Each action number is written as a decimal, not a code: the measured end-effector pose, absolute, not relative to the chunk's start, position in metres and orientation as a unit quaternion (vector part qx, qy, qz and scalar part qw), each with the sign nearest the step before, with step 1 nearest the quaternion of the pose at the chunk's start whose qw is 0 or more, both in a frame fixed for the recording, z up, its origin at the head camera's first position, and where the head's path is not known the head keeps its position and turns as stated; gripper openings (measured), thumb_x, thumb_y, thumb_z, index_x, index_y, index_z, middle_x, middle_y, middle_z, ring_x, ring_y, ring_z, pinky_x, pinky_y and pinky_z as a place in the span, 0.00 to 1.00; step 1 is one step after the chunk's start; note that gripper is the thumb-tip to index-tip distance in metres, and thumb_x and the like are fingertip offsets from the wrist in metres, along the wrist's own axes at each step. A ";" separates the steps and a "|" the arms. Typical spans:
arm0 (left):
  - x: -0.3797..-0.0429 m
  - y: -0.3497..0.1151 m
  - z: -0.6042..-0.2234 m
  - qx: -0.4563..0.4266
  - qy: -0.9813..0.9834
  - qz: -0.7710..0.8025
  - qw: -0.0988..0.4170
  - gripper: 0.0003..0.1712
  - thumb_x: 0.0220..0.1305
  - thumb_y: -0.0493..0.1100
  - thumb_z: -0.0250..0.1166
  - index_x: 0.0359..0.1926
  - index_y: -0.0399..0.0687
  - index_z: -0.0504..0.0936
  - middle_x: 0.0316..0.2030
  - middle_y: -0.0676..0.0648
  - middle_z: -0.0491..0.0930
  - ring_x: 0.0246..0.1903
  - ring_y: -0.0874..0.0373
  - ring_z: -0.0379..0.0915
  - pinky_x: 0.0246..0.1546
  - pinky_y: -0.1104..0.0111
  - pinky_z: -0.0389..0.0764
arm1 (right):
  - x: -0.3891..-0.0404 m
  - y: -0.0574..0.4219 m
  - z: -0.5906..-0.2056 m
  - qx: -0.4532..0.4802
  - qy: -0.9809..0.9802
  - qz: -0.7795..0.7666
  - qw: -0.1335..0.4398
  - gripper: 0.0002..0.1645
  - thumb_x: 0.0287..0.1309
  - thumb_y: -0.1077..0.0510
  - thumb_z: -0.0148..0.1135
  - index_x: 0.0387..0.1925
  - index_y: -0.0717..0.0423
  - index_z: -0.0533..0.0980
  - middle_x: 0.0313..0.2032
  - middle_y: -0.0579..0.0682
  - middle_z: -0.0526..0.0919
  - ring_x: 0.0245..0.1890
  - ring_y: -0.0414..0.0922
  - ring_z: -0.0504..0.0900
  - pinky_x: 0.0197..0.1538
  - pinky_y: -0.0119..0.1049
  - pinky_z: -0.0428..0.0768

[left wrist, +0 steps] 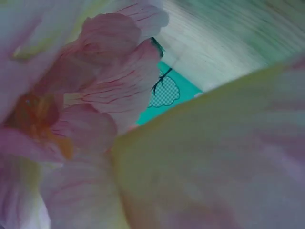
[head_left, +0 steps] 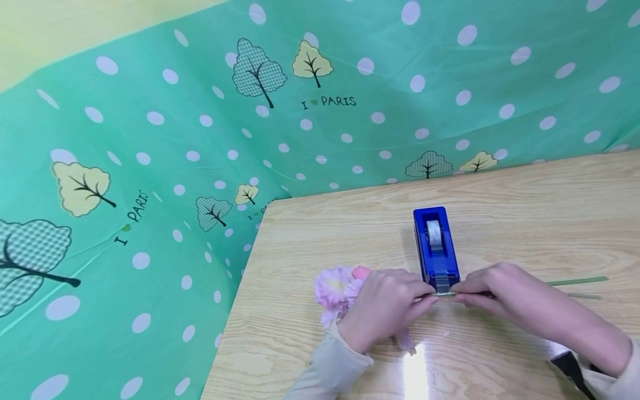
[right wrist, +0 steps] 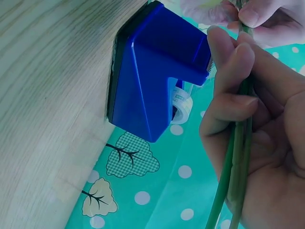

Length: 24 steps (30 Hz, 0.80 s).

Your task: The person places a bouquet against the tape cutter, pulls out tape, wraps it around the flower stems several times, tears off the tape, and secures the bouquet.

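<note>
Pink artificial flowers (head_left: 332, 289) with green stems (right wrist: 236, 176) lie across in front of a blue tape dispenser (head_left: 422, 253). My left hand (head_left: 387, 305) pinches the stems near the blossoms, just left of the dispenser's cutting edge. On the other side of that edge, my right hand (head_left: 505, 294) grips the same stems, its fingers curled round them in the right wrist view. A strip of clear tape (head_left: 442, 282) reaches from the dispenser to the stems between the hands. Petals (left wrist: 109, 71) fill most of the left wrist view and hide the left hand there.
The dispenser stands on a wooden table (head_left: 300, 239), with a tape roll (head_left: 434, 234) inside. Free stem ends (head_left: 580, 280) stick out beyond the right hand. A green dotted cloth (head_left: 200, 139) hangs behind and left of the table. A black strap (head_left: 570, 366) is by the right sleeve.
</note>
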<state>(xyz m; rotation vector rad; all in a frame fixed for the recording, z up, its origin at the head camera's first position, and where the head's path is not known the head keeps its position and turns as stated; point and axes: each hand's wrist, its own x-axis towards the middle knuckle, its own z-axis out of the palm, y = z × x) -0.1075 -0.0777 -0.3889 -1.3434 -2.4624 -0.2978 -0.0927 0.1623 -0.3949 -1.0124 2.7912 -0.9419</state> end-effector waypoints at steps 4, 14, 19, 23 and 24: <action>-0.108 -0.079 -0.389 -0.456 -0.873 -0.122 0.124 0.15 0.71 0.55 0.60 0.38 0.57 0.90 0.32 0.62 0.86 0.30 0.74 0.79 0.33 0.86 0.75 | -0.093 0.162 -0.394 -0.325 0.894 -0.309 0.002 0.07 0.60 0.57 0.68 0.40 0.46 0.87 0.34 0.35 0.87 0.33 0.28 0.82 0.32 0.27 0.83; -0.110 -0.079 -0.390 -0.442 -0.888 -0.117 0.057 0.15 0.73 0.55 0.57 0.39 0.59 0.90 0.36 0.63 0.87 0.35 0.74 0.81 0.44 0.82 0.76 | -0.092 0.157 -0.394 -0.294 0.908 -0.298 0.015 0.05 0.60 0.54 0.68 0.38 0.44 0.87 0.32 0.30 0.83 0.31 0.25 0.77 0.32 0.29 0.81; -0.109 -0.078 -0.391 -0.444 -0.885 -0.103 0.093 0.13 0.70 0.55 0.61 0.37 0.59 0.90 0.34 0.63 0.87 0.33 0.74 0.81 0.41 0.81 0.75 | -0.090 0.154 -0.394 -0.262 0.916 -0.303 0.023 0.09 0.63 0.45 0.65 0.38 0.40 0.86 0.35 0.33 0.86 0.34 0.31 0.83 0.36 0.32 0.83; -0.108 -0.077 -0.392 -0.450 -0.879 -0.088 0.127 0.12 0.68 0.55 0.63 0.37 0.60 0.91 0.33 0.63 0.87 0.33 0.73 0.81 0.41 0.81 0.76 | -0.090 0.154 -0.394 -0.254 0.919 -0.301 0.013 0.07 0.62 0.45 0.65 0.37 0.39 0.86 0.35 0.33 0.86 0.36 0.35 0.85 0.39 0.34 0.85; -0.108 -0.077 -0.392 -0.451 -0.879 -0.085 0.132 0.12 0.68 0.55 0.63 0.37 0.60 0.91 0.33 0.63 0.87 0.33 0.73 0.81 0.41 0.80 0.76 | -0.090 0.154 -0.394 -0.251 0.921 -0.299 0.011 0.07 0.62 0.45 0.66 0.37 0.39 0.86 0.35 0.33 0.86 0.36 0.35 0.85 0.39 0.35 0.85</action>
